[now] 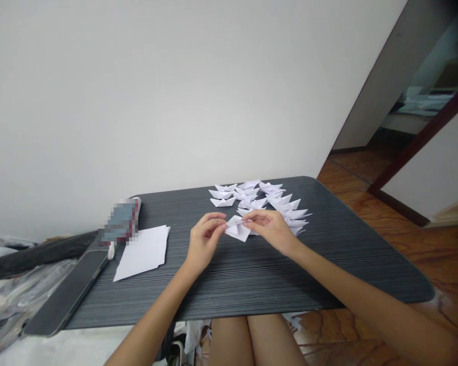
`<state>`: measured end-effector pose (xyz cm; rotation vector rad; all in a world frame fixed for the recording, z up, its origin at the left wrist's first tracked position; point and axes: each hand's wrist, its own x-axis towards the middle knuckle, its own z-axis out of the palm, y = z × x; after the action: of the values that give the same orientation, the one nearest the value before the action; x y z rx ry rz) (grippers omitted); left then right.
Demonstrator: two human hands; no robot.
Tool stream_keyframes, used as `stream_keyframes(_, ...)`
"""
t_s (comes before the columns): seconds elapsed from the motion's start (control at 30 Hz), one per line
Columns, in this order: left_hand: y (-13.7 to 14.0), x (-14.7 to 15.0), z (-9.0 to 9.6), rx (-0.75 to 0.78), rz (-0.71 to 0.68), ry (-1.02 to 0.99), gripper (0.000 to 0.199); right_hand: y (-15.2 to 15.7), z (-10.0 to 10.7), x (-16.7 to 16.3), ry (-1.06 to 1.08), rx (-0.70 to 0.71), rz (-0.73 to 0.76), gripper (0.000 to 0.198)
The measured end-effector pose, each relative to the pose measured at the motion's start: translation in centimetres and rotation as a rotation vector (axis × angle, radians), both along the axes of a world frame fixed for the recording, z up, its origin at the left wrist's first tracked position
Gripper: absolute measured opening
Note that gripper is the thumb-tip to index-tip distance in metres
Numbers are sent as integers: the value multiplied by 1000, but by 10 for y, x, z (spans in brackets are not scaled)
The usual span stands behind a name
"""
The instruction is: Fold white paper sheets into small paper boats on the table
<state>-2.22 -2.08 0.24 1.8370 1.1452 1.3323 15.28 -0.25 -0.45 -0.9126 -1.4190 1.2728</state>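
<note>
Between my two hands is a partly folded piece of white paper (237, 230), held up over the dark table (221, 284). The fingertips of my left hand (205, 240) pinch its left corner. On the opposite side, my right hand (270, 227) pinches the right corner between thumb and fingers. Just behind the hands lie several white folded paper boats (223, 202) in loose rows, some overlapping. My right hand covers part of the nearest ones.
A stack of white paper sheets (143, 252) lies on the left of the table. Behind it is a blurred-out item (118, 222), with a dark phone-like slab (70, 292) at the front left edge. A white wall (213, 91) stands behind the table.
</note>
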Motion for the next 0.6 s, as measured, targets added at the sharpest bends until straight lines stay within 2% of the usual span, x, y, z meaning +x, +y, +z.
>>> stream_keyframes(0.13, 17, 9, 13, -105, -36, -239, 16, 18, 20, -4, 119, 71, -96, 10)
stream_keyframes(0.27, 33, 18, 14, -119, 34, -386, 18, 32, 22, -7, 108, 139, -14, 14)
stream_keyframes(0.4, 37, 23, 8, -51, 70, -357, 14, 37, 14, -4, 70, 239, 29, 18)
stream_keyframes(0.6, 29, 21, 1, 47, 32, -189, 11, 34, 10, 4, -39, 249, 125, 18)
